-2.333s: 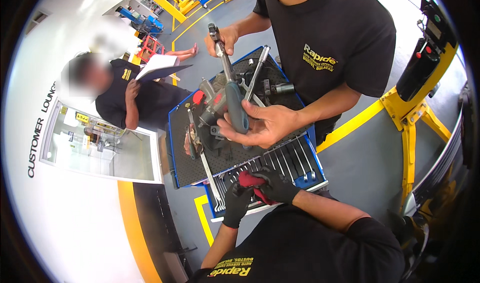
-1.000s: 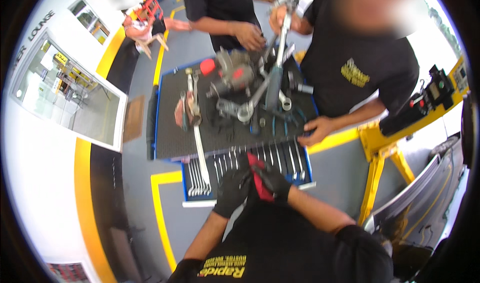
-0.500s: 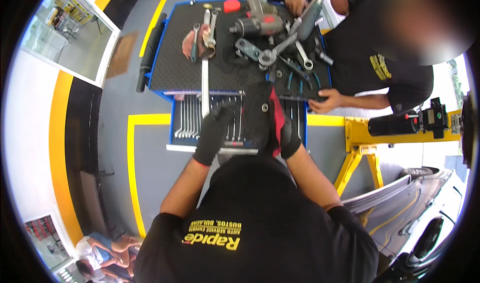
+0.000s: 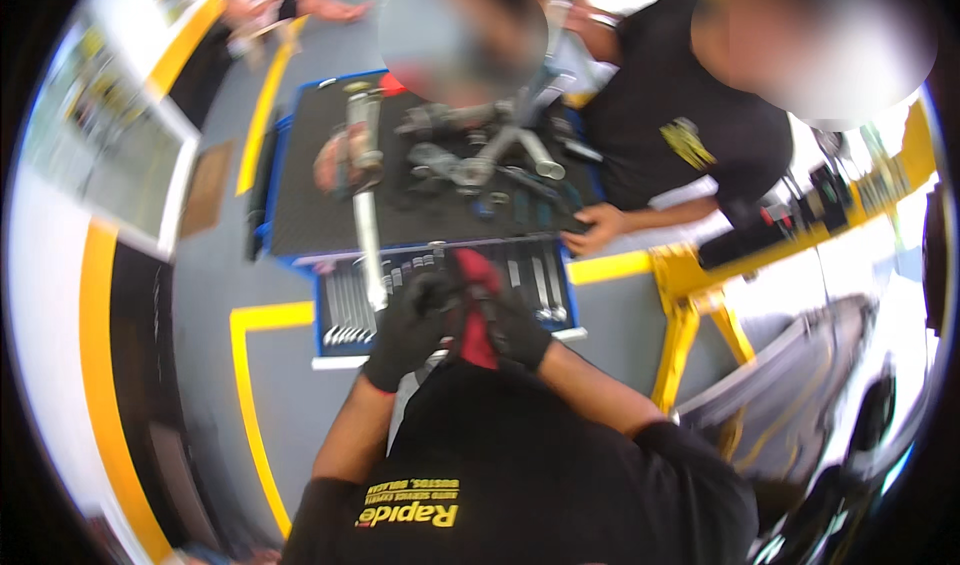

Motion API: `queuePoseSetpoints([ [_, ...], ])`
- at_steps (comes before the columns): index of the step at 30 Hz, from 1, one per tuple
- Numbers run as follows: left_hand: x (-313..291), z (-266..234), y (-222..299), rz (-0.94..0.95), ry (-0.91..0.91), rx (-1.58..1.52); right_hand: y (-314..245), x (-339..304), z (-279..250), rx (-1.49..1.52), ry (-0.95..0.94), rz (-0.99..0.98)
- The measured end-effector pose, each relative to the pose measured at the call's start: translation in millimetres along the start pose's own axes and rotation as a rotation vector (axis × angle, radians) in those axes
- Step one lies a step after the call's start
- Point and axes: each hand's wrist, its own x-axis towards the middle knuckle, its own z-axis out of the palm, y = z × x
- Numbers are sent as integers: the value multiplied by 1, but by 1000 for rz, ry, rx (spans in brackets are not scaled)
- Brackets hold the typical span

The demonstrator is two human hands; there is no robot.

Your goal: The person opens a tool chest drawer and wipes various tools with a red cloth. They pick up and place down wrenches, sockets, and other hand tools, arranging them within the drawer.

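Observation:
Both my hands wear black gloves and are close together over an open drawer (image 4: pixel 340 363) of a blue tool cart. A black-and-red piece, soft-looking and blurred (image 4: pixel 478 330), is gripped on its right side by my right hand (image 4: pixel 520 325). My left hand (image 4: pixel 408 330) is curled at its left side, fingers drawn together; what they hold is too smeared to make out. Beside my left hand the long bright bar (image 4: pixel 368 250) reaches from the cart top over the drawer. Rows of wrenches (image 4: pixel 345 310) lie in the drawer.
On the black mat (image 4: pixel 310 200) of the cart lie several tools, including a large ratchet-like tool (image 4: pixel 475 170). A co-worker's hand (image 4: pixel 597 230) rests at the cart's right edge; another person leans over the far side. A yellow stand (image 4: pixel 675 335) is at the right.
The view has tilted up, so the cart sits lower in the picture. My left hand has come closer to the black-and-red piece. A person's head now leans over the cart's far side.

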Motion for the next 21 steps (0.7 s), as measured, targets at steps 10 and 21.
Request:
queuePoseSetpoints([
  [10,5,21,25,-7,120,-435,-40,1,5,-577,105,-128],
  [21,21,30,-7,-53,217,-429,-7,-8,-39,-527,380,-282],
])
